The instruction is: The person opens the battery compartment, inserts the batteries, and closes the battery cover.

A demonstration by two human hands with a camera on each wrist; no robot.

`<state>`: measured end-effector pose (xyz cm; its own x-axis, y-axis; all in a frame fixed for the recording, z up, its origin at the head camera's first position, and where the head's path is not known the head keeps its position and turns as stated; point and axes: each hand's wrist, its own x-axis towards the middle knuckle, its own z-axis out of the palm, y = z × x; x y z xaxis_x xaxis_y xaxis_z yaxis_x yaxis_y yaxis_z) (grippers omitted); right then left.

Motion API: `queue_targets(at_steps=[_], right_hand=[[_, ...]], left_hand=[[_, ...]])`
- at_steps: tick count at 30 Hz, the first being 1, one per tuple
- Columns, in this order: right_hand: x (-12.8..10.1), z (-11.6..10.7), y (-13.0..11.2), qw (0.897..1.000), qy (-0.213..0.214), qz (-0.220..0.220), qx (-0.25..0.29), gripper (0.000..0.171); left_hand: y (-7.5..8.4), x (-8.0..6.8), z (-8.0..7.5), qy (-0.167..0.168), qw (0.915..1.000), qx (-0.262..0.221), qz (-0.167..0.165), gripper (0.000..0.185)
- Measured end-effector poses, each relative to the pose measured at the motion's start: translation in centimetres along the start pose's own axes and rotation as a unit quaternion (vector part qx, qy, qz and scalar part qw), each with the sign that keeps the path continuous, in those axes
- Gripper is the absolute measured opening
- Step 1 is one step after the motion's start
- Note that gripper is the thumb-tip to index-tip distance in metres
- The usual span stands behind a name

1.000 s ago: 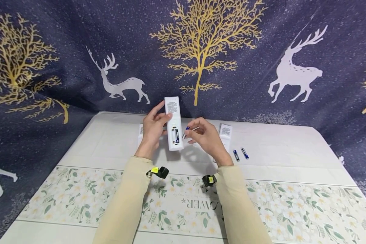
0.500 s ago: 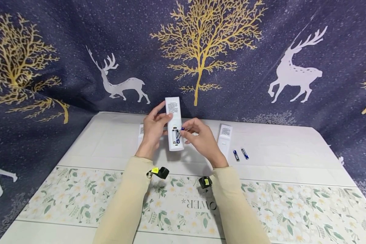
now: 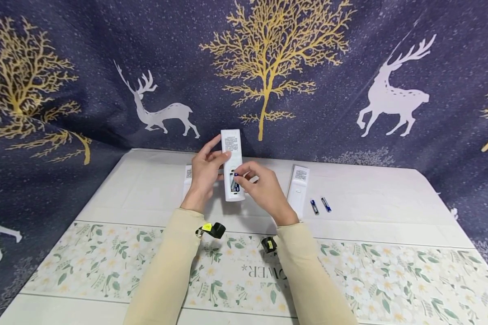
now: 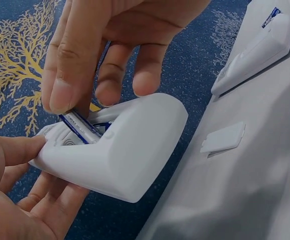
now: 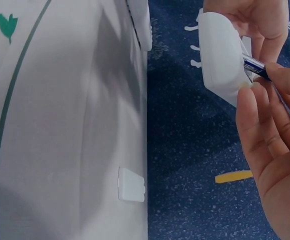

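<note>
Two hands (image 3: 204, 175) (image 3: 267, 189) hold a white remote (image 4: 120, 160) and slanted battery (image 4: 82, 128).

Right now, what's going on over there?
A person's left grip holds a remote, its bay open. The right grip pinches a battery, tilted, its lower end in the bay and not yet seated; another battery lies in the bay. On the table are a cover, two other remotes and two loose batteries.

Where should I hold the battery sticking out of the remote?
The battery is probably best pinched by its raised end, from the open back of the remote, as the right hand does: it slants, with its other end down inside.
</note>
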<state>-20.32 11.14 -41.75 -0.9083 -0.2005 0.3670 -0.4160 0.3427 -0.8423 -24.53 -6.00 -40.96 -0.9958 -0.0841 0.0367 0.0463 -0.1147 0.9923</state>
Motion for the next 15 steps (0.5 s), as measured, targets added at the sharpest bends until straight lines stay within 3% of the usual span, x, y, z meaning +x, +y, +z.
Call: queue_targets(at_steps=[9, 15], right_hand=[[0.08, 0.21, 0.12, 0.999, 0.012, -0.033, -0.022, 0.014], [0.11, 0.39, 0.46, 0.999, 0.038, -0.013, -0.018, 0.025]], left_hand=[[0.01, 0.05, -0.04, -0.002, 1.0, 0.002, 0.005, 0.057], [-0.01, 0.06, -0.01, -0.001, 1.0, 0.002, 0.005, 0.056]])
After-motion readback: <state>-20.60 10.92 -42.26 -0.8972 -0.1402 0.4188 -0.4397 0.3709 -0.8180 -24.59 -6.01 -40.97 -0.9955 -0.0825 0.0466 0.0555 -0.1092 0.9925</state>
